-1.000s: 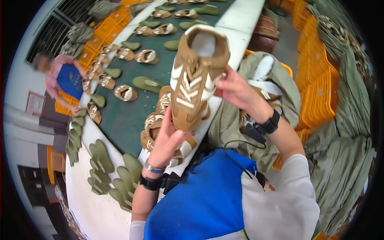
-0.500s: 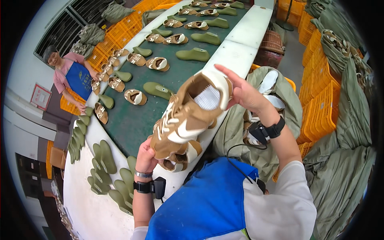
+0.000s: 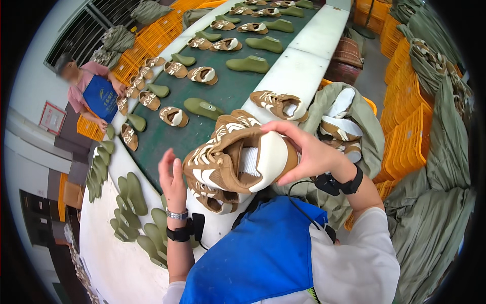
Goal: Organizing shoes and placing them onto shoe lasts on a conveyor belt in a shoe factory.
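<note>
Left hand point(image 3: 173, 185) has come off toe since earlier frame; heel of brown-and-white shoe point(image 3: 230, 161) has swung lower, toe now toward 9 o'clock. Right hand point(image 3: 314, 154) pinches heel between thumb and fingers, at shoe's 3 o'clock. Left at 9 o'clock, fingers loosely spread, empty, just beside toe. Step in hand looks like positioning shoe; next move seems to call for steady heel grip. From shoe, green foot forms point(image 3: 134, 195) at 8 o'clock.

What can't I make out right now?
Head view: sole of the held shoe, hidden by its upper.
Head view: part of the shoe behind, covered by the held shoe.
Head view: parts of some green lasts, hidden by the left forearm.
Head view: farthest shoe, cut off by the top edge.
</note>
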`<state>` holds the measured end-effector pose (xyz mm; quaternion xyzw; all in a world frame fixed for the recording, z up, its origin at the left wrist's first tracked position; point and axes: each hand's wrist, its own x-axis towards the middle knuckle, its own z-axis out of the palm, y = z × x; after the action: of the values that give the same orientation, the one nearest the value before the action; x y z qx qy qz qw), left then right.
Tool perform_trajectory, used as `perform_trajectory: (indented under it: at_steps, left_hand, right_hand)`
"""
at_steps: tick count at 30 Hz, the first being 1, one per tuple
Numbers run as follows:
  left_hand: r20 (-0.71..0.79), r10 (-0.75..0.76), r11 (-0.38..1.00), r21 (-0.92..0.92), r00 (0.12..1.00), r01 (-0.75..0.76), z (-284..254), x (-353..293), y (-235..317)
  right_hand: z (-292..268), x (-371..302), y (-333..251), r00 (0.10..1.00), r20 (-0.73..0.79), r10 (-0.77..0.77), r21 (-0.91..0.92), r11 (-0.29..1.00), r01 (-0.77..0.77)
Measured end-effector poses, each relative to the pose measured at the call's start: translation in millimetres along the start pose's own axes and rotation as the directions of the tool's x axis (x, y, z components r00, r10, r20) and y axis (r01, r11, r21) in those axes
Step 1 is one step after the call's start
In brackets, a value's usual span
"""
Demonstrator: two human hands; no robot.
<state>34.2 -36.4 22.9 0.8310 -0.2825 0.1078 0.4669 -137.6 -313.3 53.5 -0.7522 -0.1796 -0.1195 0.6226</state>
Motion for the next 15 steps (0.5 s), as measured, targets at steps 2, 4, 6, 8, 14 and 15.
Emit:
perform_trajectory:
  at_steps: [2,4,6,8,14,15]
  left_hand:
    - [-0.038,0.080,0.992,-0.094,0.996,-0.083,1.8,3.3,44.0]
    - [0.118,0.236,0.968,0.060,0.964,-0.244,1.2,-0.1,93.9]
    - [0.298,0.294,0.924,0.156,0.908,-0.350,11.7,-6.0,112.8]
    - [0.265,0.306,0.879,0.290,0.915,-0.378,17.4,-5.2,108.4]
    - [0.284,0.003,0.925,-0.365,0.959,0.105,7.1,-3.5,76.9]
    - [0.358,-0.031,0.897,-0.402,0.933,0.184,3.1,-1.3,74.7]
  right_hand:
    - [11.6,0.1,0.0,0.997,-0.059,-0.051,-0.089,0.995,0.045]
    - [22.0,2.3,4.8,0.985,-0.054,-0.164,-0.258,0.955,0.144]
    - [36.2,3.6,3.0,0.972,-0.061,-0.228,-0.336,0.921,0.195]
    - [49.8,4.3,3.2,0.957,-0.047,-0.287,-0.460,0.856,0.234]
    - [56.4,-2.0,-7.5,0.950,-0.046,-0.310,-0.572,0.788,0.229]
    - [58.4,-1.6,-6.4,0.942,-0.050,-0.331,-0.594,0.768,0.238]
